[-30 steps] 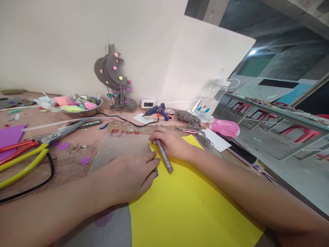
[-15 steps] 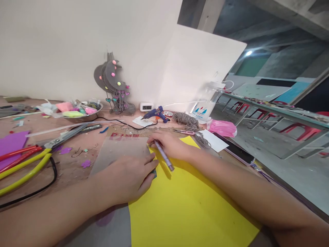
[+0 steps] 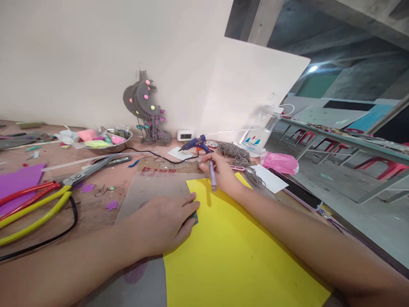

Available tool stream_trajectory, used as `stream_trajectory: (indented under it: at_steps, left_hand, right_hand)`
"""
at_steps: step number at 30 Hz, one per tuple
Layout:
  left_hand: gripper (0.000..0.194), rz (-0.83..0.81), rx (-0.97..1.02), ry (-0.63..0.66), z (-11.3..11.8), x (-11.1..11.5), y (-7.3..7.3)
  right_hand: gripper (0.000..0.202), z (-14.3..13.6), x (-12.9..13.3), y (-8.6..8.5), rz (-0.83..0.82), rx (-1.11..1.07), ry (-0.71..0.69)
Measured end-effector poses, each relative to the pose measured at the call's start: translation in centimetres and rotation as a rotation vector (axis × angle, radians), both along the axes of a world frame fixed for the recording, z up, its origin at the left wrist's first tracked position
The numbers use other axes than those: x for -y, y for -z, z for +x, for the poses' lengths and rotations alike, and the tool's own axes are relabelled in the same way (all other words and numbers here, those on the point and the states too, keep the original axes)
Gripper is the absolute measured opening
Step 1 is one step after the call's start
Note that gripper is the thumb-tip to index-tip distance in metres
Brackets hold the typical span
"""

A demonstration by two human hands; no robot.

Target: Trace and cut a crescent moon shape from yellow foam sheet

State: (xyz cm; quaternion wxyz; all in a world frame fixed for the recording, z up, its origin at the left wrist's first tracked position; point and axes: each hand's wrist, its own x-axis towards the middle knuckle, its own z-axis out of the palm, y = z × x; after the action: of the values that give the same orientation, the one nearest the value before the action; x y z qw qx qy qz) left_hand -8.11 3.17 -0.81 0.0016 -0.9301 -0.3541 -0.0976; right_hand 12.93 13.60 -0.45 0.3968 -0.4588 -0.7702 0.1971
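Note:
A yellow sheet lies in front of me over a grey mat. My left hand rests at its left edge, fingers bent around a small dark teal piece and holding it down against the sheet. Most of that piece is hidden under the fingers. In my right hand is a purple pen, gripped near the far edge of the sheet. The pen's writing end is hidden by the fingers, so I cannot tell whether it touches the paper.
Large scissors with red and yellow handles lie at left by a purple sheet. A glue gun, grey yarn, a bowl, a clear jug and a phone stand or lie farther back.
My right hand with the pen has moved right, away from the sheet's far left corner, uncovering it. The pen now points more straight toward me. My left hand stays on the teal piece.

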Motion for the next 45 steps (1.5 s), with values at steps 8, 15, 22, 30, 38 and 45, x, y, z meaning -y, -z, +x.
stream_trajectory:
  at_steps: [8, 15, 22, 30, 38, 45]
  left_hand:
    - [0.039, 0.024, 0.037, 0.012, -0.1, -0.3, 0.4]
    - [0.040, 0.122, -0.018, 0.024, 0.1, 0.1, 0.3]
    - [0.033, 0.083, 0.032, 0.015, 0.2, 0.2, 0.5]
    - [0.031, 0.040, 0.113, -0.001, 0.2, 0.2, 0.3]
    - [0.032, 0.028, 0.112, -0.018, 0.1, 0.3, 0.3]
    - [0.031, 0.035, 0.129, -0.011, 0.1, 0.2, 0.5]
  right_hand:
    - [0.057, -1.8, 2.4, -0.9, -0.668, -0.555, -0.507]
    - [0.037, -1.4, 1.5, 0.1, -0.258, -0.365, -0.236]
    - [0.014, -2.8, 2.1, -1.2, -0.297, -0.063, -0.206]
    - [0.021, -4.0, 1.2, -0.2, -0.210, -0.029, -0.130]
    - [0.020, -3.9, 1.2, -0.1, -0.168, 0.057, -0.052]
    - [0.018, -4.1, 1.2, 0.0, -0.157, 0.055, -0.069]
